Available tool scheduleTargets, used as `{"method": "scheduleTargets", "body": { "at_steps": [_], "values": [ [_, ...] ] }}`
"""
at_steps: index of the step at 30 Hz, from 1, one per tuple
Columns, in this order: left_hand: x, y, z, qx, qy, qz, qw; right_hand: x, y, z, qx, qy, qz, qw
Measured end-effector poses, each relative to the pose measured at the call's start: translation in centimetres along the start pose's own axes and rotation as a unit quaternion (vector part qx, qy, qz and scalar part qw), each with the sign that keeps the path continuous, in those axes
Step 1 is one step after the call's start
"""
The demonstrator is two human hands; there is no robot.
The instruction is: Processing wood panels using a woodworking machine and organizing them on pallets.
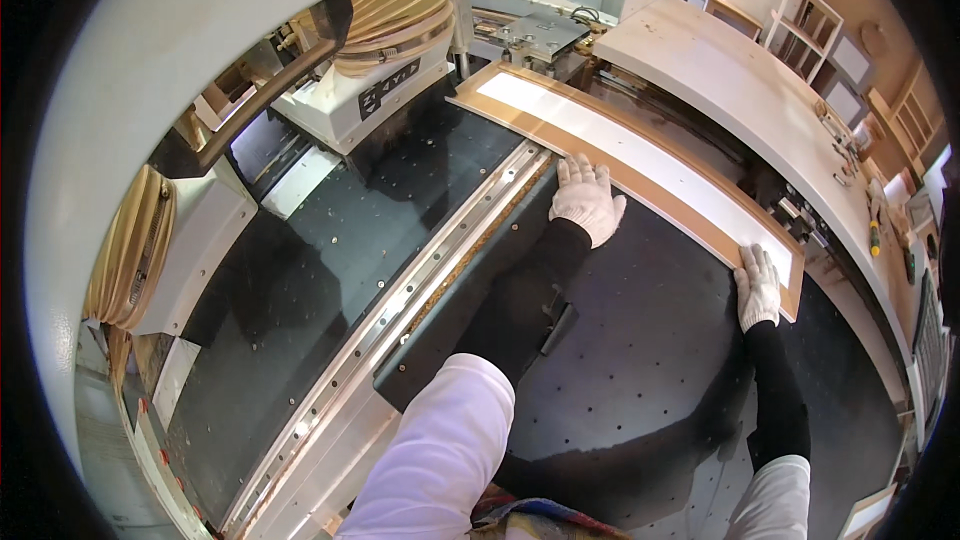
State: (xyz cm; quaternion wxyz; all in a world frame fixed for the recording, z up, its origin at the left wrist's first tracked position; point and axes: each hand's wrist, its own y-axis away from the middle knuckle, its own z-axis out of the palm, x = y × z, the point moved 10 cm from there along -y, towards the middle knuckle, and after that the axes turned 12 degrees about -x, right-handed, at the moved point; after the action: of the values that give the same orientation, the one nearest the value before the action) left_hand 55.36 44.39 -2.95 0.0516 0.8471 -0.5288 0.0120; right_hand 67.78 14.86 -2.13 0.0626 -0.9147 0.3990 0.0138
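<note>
Two gloved hands rest on one long wooden panel (640,155), white on its face with a brown border, lying across a black perforated machine bed (640,340). The left hand (585,198), in a white knit glove, lies flat with fingers spread on the panel's near edge, about midway along it. The right hand (758,285), in a matching glove, presses flat on the panel's near right corner. Neither hand curls around the panel; both are open, palms down. One metal guide rail (430,260) runs diagonally to the left of the panel. One pale workbench (740,80) stretches beyond the panel's far side.
</note>
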Motion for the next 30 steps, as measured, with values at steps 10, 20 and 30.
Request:
{"method": "scheduleTargets", "body": {
  "at_steps": [10, 20, 30],
  "values": [
    [-0.2, -0.1, 0.2, 0.004, -0.013, 0.002, 1.000, -0.9, 0.1, -0.6, -0.002, -0.012, 0.009, 1.000],
    [-0.4, -0.2, 0.3, 0.002, -0.012, 0.003, 1.000, -1.3, 0.1, -0.5, 0.004, -0.007, -0.003, 1.000],
    [-0.3, -1.0, 0.8, -0.001, -0.039, 0.011, 0.999, -2.2, 0.3, -1.5, 0.061, -0.036, -0.031, 0.997]
  ]
}}
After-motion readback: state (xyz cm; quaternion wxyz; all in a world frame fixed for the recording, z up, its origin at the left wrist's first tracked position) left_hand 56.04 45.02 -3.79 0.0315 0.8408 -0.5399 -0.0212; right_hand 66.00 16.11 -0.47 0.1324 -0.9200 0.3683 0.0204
